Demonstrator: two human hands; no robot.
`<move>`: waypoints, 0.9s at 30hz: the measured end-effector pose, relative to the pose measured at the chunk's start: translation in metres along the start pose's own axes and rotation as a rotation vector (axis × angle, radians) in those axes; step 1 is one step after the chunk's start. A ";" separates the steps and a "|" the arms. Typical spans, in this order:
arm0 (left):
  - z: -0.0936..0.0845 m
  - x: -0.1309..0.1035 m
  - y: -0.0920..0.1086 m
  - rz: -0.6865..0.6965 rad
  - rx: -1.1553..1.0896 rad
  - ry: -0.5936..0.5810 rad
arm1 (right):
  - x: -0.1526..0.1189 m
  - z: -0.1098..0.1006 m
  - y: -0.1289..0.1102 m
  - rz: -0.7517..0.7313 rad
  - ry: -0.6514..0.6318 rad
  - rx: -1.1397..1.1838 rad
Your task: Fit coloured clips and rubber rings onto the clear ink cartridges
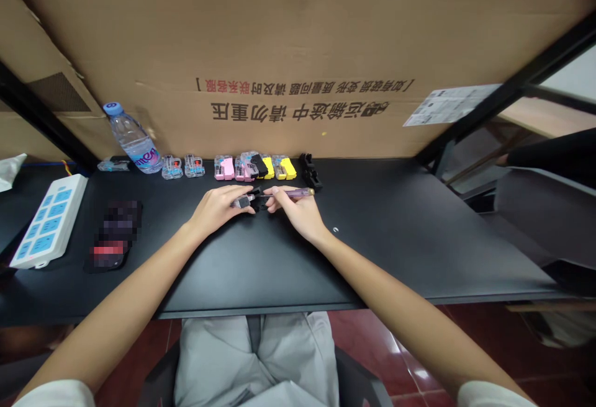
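My left hand [218,208] is closed on a small clear plastic device [243,201] near the middle of the black table. Wrapped round a purple screwdriver [300,192], my right hand [298,211] points the tool's thin shaft left toward that device. Between the two hands is a small black part [259,201], partly hidden by fingers. Behind them stands a row of small devices: pink ones [224,169], a black-and-pink one [246,167] and yellow ones [285,168]. A black holder [310,171] is at the right end of the row.
Two clear devices [172,167] and a water bottle [135,140] stand at the back left. Farther left are a white power strip [49,221] and a blurred dark object [116,233]. A tiny ring [336,229] lies right of my hands. Cardboard [298,35] walls the back.
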State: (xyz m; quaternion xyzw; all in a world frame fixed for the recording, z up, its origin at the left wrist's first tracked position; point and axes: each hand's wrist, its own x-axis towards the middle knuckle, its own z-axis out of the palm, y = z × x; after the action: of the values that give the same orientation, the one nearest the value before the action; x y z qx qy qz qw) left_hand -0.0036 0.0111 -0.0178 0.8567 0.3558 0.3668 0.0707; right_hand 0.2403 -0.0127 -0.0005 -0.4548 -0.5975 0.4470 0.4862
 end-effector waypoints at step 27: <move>-0.020 0.009 0.012 -0.403 -0.072 0.283 | 0.002 -0.004 0.005 -0.227 -0.097 -0.349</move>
State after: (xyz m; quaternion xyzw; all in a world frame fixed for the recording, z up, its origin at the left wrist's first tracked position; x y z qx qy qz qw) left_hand -0.0063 0.0051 0.0062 0.7054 0.5126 0.4740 0.1225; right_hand 0.2445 -0.0096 -0.0047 -0.4399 -0.7358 0.3007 0.4180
